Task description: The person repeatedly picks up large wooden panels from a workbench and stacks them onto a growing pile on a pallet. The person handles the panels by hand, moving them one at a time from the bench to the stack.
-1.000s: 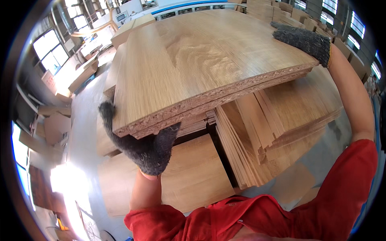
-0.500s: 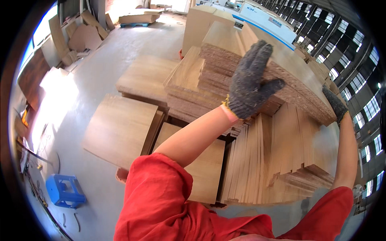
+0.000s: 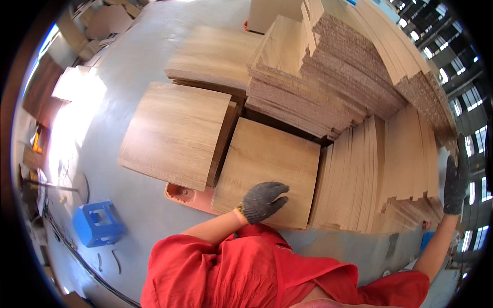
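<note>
On the square board's [image 3: 267,169] near edge, left hand [image 3: 263,201] rests.

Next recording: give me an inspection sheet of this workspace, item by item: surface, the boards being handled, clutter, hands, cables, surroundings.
Surface: grey concrete floor, sunlit patch at the left.
Job's things: flat wood-grain panel on a red pallet; tall stack of boards beyond it; upright boards on edge to its right.
Clutter: blue plastic stool; two more flat panel stacks.
Grippers: left hand, gloved, over the panel's near edge, contact unclear; right hand, gloved, at the far right boards, grip unclear.
Cables: dark cable along the floor by the stool.
Surroundings: windows at right, board offcuts top left.
</note>
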A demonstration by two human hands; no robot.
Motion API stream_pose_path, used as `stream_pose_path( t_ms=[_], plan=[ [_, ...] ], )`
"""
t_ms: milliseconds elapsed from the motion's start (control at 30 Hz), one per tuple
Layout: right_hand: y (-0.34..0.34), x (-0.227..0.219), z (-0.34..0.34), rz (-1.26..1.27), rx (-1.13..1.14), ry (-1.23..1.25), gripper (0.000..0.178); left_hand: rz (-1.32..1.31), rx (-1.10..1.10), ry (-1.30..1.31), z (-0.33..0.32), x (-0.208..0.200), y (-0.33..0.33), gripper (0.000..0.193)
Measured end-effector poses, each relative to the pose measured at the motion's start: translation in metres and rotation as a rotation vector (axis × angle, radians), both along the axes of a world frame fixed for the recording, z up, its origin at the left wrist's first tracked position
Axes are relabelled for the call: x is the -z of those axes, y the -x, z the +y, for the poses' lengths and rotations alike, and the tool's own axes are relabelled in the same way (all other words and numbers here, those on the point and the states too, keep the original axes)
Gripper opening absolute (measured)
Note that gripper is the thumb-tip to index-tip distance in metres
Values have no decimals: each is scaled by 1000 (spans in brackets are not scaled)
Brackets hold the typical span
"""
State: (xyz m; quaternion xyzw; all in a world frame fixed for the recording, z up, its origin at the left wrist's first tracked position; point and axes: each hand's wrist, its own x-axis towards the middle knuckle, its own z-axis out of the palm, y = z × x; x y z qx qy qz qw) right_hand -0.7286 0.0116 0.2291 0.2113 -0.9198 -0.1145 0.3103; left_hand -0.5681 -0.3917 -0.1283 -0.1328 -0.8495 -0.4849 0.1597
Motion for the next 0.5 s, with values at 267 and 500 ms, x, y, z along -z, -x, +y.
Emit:
stream_pose_path(
  t_ms=[267, 500],
  plan=[
    [-121, 43, -100, -173, -119, -147, 52, -16, -158, 227, -88, 35, -13, 28],
    [-178, 106, -145, -566, -355, 11, 53, -561, -1254, 961, -310, 18, -29, 71]
  ],
)
